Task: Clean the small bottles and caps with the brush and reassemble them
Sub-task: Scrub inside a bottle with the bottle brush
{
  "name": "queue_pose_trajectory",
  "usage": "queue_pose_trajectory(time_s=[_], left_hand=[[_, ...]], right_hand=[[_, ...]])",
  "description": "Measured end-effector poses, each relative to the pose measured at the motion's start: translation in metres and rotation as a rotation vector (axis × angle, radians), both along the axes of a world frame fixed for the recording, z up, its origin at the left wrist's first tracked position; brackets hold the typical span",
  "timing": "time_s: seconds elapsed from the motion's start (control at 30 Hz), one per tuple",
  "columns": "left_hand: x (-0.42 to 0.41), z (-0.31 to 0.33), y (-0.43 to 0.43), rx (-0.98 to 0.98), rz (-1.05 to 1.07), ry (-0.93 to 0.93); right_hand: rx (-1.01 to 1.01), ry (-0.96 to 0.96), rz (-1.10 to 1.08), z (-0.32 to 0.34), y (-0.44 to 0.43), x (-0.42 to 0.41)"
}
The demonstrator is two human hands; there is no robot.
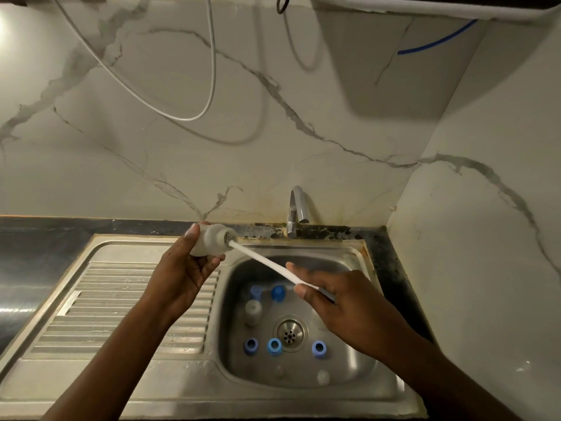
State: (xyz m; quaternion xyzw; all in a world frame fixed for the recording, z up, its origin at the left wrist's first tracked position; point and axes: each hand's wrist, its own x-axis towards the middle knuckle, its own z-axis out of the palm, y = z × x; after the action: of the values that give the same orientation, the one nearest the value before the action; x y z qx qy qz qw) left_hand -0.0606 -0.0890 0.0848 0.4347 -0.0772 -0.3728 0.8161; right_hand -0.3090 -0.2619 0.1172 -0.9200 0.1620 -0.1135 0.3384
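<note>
The left hand [182, 268] curls round the bottle [209, 241], its mouth turned toward the right hand [343, 305]. That hand pinches the brush [261, 262] handle near its far end, and the bristles sit inside the mouth. It is best to line the handle up with the neck and twirl while stroking. Below both grips, caps [274, 346] and more bottles [253, 311] lie in the sink [230, 378].

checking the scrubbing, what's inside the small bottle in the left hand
The brush has its bristled head in the small bottle mouth, its white handle running out to the right hand. The frosted wall and left hand hide how deep it reaches.
</note>
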Motion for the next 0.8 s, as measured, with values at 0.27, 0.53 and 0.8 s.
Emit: queue_pose_trajectory(time_s=[0.27, 0.53, 0.8], left_hand=[[-0.008, -0.012, -0.011, 0.25, -0.047, -0.331], [-0.005, -0.009, -0.01, 0.258, -0.172, -0.287], [-0.008, -0.01, -0.012, 0.002, -0.158, 0.038]], right_hand=[[-0.387, 0.226, 0.02, 0.002, -0.006, 0.006], [0.048, 0.207, 0.085, -0.005, -0.011, -0.009], [0.256, -0.029, 0.02, -0.025, 0.004, -0.01]])
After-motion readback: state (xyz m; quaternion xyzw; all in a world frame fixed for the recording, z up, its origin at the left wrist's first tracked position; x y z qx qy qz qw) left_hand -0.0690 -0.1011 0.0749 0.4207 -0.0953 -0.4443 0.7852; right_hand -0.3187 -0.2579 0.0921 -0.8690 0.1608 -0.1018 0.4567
